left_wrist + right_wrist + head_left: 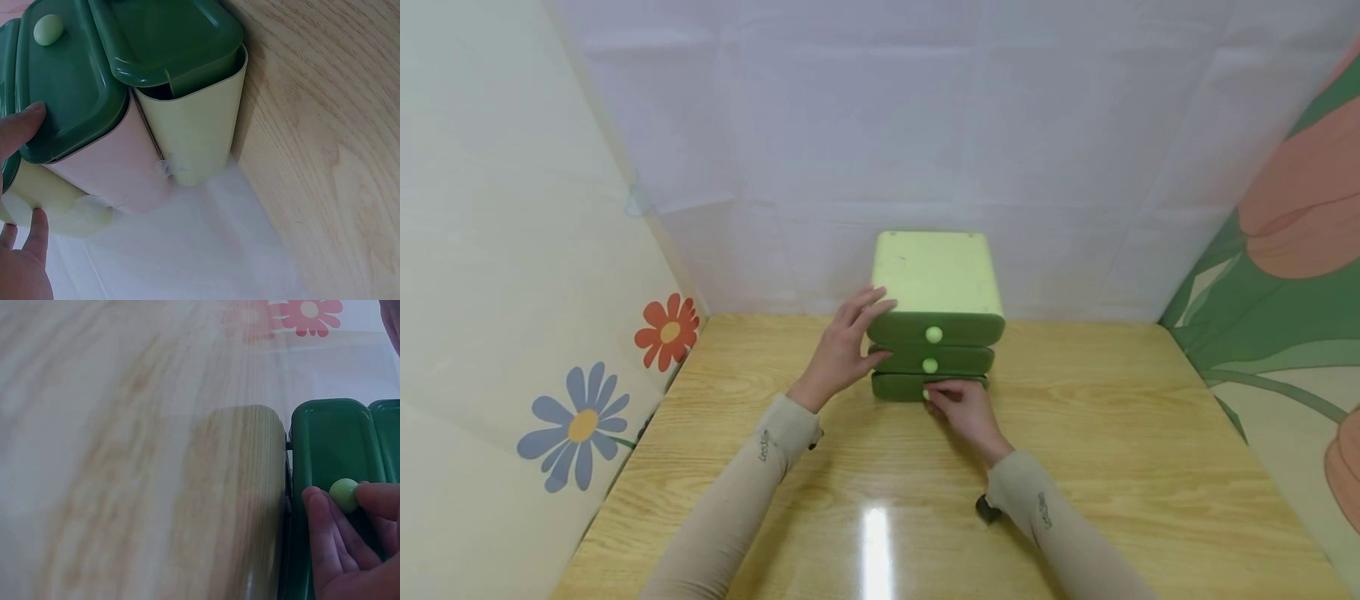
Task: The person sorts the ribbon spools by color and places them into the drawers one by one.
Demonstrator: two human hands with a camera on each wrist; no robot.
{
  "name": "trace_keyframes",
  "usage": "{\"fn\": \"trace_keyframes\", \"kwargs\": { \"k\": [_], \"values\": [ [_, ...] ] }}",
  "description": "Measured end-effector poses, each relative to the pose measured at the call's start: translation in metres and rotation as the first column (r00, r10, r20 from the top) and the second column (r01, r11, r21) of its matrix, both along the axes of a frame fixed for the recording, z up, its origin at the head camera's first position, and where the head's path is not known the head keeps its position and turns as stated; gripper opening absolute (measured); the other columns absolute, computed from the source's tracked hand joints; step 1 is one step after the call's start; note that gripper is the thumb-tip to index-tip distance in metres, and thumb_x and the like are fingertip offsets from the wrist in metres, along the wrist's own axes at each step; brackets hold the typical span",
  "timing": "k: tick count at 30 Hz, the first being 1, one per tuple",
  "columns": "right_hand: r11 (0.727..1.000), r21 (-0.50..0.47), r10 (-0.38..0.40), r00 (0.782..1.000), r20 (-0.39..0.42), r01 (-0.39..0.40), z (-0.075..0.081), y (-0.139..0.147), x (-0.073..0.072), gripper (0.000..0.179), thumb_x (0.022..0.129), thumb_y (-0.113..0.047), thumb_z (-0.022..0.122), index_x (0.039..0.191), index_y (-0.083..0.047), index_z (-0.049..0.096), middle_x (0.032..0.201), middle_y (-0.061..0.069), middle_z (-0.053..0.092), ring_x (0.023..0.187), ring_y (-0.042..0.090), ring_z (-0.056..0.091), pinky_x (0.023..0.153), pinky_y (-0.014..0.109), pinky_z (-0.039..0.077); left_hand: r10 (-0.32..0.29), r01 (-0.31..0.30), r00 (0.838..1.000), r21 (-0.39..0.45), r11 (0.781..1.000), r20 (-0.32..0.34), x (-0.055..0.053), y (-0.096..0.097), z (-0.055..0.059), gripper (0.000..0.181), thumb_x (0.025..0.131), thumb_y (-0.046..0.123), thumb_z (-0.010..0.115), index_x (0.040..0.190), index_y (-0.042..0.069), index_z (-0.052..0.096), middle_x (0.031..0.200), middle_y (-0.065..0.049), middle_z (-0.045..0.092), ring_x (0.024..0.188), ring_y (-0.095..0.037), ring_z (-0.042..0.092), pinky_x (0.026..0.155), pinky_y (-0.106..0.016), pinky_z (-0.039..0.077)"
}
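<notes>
A small three-drawer cabinet has a pale yellow-green top and dark green drawer fronts with round light-green knobs. My right hand pinches the knob of the bottom drawer between thumb and fingers. That bottom drawer is pulled out slightly, with a dark gap behind its front in the left wrist view. At the cabinet's left front corner rests my left hand, fingers extended against the top tier. Its thumb touches the front of the middle drawer, whose housing is pink.
The cabinet stands on a wood-grain table, near a white cloth backdrop. A panel with printed flowers borders the left side, and another with large printed leaves borders the right.
</notes>
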State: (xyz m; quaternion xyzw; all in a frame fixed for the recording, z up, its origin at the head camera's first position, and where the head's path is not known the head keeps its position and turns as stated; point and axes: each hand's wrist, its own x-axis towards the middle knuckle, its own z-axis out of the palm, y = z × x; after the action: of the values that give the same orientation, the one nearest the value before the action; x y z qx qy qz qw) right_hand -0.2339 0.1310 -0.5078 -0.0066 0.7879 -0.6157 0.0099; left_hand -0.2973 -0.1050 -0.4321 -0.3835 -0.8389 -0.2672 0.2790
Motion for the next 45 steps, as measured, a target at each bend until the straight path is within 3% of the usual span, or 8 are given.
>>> {"fn": "trace_keyframes", "kwargs": {
  "k": [5, 17, 25, 28, 31, 35, 38, 45],
  "values": [
    [1.0, -0.006, -0.006, 1.0, -0.025, 0.006, -0.002, 0.0, -0.002, 0.017, 0.097, 0.001, 0.069, 0.11, 0.009, 0.076, 0.103, 0.029, 0.075, 0.091, 0.04, 0.076, 0.076, 0.033, 0.065, -0.005, 0.005, 1.0, 0.007, 1.0, -0.003, 0.0, 0.0, 0.0, 0.089, 0.077, 0.01, 0.093, 0.152, 0.017, 0.045, 0.161, -0.01, 0.038, 0.154, -0.033, 0.032, 0.119, -0.047, 0.043],
    [0.996, -0.052, -0.072, 0.995, -0.068, 0.069, -0.01, -0.007, -0.001, 0.013, 0.093, 0.003, 0.072, 0.104, 0.009, 0.078, 0.099, 0.024, 0.077, 0.075, 0.01, 0.072, 0.07, 0.022, 0.061, -0.003, 0.003, 1.0, 0.0, 1.0, -0.019, 0.0, -0.001, -0.001, 0.09, 0.076, 0.01, 0.093, 0.152, 0.017, 0.045, 0.161, -0.011, 0.039, 0.153, -0.034, 0.034, 0.118, -0.048, 0.044],
    [0.993, -0.072, -0.097, 0.993, -0.067, 0.092, -0.011, -0.009, -0.002, 0.013, 0.093, 0.004, 0.072, 0.103, 0.008, 0.078, 0.099, 0.024, 0.077, 0.076, 0.015, 0.073, 0.069, 0.022, 0.062, -0.005, 0.005, 1.0, 0.008, 1.0, -0.008, 0.001, 0.0, -0.001, 0.091, 0.075, 0.008, 0.094, 0.152, 0.017, 0.046, 0.162, -0.011, 0.039, 0.153, -0.033, 0.034, 0.119, -0.047, 0.043],
    [0.995, -0.062, -0.077, 0.995, -0.06, 0.073, 0.005, -0.01, 0.006, 0.014, 0.093, 0.006, 0.071, 0.104, 0.012, 0.076, 0.1, 0.028, 0.076, 0.079, 0.024, 0.075, 0.072, 0.027, 0.063, -0.001, 0.001, 1.0, 0.002, 1.0, -0.004, 0.0, -0.001, -0.001, 0.09, 0.076, 0.008, 0.093, 0.152, 0.017, 0.045, 0.162, -0.01, 0.038, 0.154, -0.033, 0.032, 0.119, -0.046, 0.043],
    [0.996, -0.059, -0.064, 0.997, -0.053, 0.061, 0.009, -0.01, 0.007, 0.015, 0.093, 0.007, 0.07, 0.105, 0.015, 0.074, 0.101, 0.031, 0.074, 0.082, 0.031, 0.076, 0.074, 0.033, 0.065, 0.004, -0.004, 1.0, -0.004, 1.0, -0.002, 0.0, -0.001, -0.002, 0.089, 0.077, 0.009, 0.092, 0.152, 0.018, 0.045, 0.163, -0.009, 0.038, 0.155, -0.032, 0.032, 0.119, -0.046, 0.043],
    [0.997, -0.043, -0.062, 0.997, -0.043, 0.06, -0.006, -0.008, -0.002, 0.015, 0.094, 0.004, 0.071, 0.106, 0.012, 0.076, 0.1, 0.03, 0.075, 0.083, 0.03, 0.076, 0.073, 0.031, 0.064, 0.0, 0.0, 1.0, -0.002, 1.0, -0.004, 0.001, -0.002, -0.002, 0.09, 0.077, 0.008, 0.092, 0.152, 0.017, 0.045, 0.163, -0.01, 0.038, 0.154, -0.033, 0.033, 0.118, -0.047, 0.044],
    [0.999, -0.003, -0.039, 0.998, -0.038, 0.039, -0.008, -0.005, -0.002, 0.016, 0.095, 0.0, 0.071, 0.108, 0.008, 0.077, 0.099, 0.026, 0.076, 0.083, 0.027, 0.076, 0.073, 0.029, 0.064, -0.004, 0.004, 1.0, -0.016, 1.0, 0.005, 0.003, -0.003, 0.0, 0.091, 0.077, 0.008, 0.092, 0.154, 0.017, 0.043, 0.164, -0.01, 0.036, 0.154, -0.034, 0.032, 0.117, -0.048, 0.044],
    [0.985, 0.128, 0.119, 0.993, -0.008, -0.117, 0.005, 0.004, 0.004, 0.025, 0.1, -0.008, 0.066, 0.123, -0.001, 0.073, 0.108, 0.02, 0.077, 0.094, 0.027, 0.075, 0.081, 0.034, 0.063, -0.024, 0.027, 0.998, -0.059, 0.998, 0.057, 0.001, -0.008, 0.004, 0.097, 0.08, 0.006, 0.089, 0.16, 0.018, 0.036, 0.17, -0.005, 0.028, 0.159, -0.028, 0.024, 0.124, -0.044, 0.036]
  ]
}}
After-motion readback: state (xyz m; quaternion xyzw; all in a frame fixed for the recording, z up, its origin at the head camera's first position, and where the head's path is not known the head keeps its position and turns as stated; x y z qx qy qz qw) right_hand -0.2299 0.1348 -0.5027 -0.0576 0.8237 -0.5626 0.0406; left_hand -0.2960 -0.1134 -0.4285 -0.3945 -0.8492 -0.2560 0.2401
